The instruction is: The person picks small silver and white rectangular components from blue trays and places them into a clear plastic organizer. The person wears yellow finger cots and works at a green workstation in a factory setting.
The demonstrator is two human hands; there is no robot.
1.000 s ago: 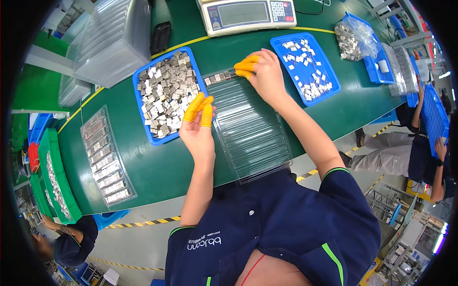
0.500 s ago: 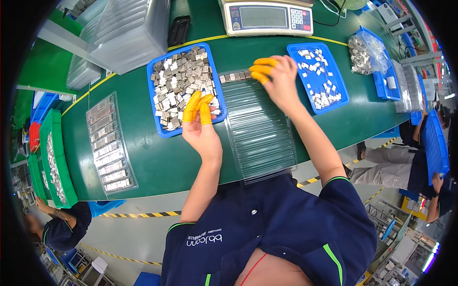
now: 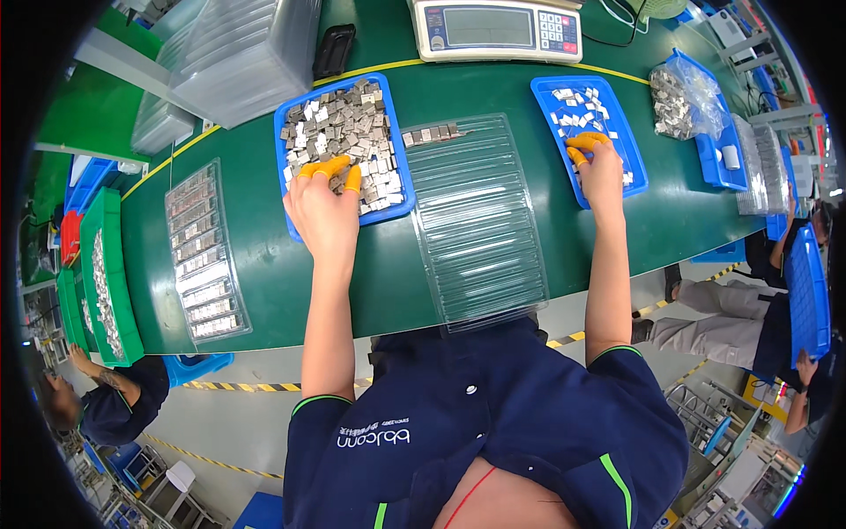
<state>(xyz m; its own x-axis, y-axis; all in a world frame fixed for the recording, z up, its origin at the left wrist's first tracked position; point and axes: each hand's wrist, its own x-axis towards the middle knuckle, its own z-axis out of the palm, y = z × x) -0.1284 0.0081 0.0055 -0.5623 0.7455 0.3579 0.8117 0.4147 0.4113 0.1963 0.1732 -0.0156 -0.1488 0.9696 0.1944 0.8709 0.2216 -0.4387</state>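
Note:
My left hand [image 3: 324, 207], with yellow finger cots, reaches into a blue tray [image 3: 409, 189] heaped with small silver and white metal pieces [image 3: 361, 132]. Its thumb and index finger are apart among the pieces. Over the right-hand blue tray [image 3: 630, 132], which holds loosely scattered small white pieces [image 3: 577, 116], is my right hand [image 3: 601, 176]. Its cot-covered fingers and thumb are bent close together; whatever lies between them is hidden. Between the two blue trays lies a clear ribbed plastic tray [image 3: 480, 229]. A short row of metal pieces [image 3: 432, 134] sits in its farthest groove.
A second clear tray [image 3: 207, 256], filled with pieces, lies to the left. Beyond it stand green bins [image 3: 113, 282]. A scale [image 3: 493, 31] and stacked clear trays [image 3: 247, 62] are at the back. At right are a bag of pieces [image 3: 671, 101] and co-workers.
My right hand has moved right, from the row in the clear tray to the right-hand blue tray. My left hand has shifted left and down into the heap, its fingers spreading.

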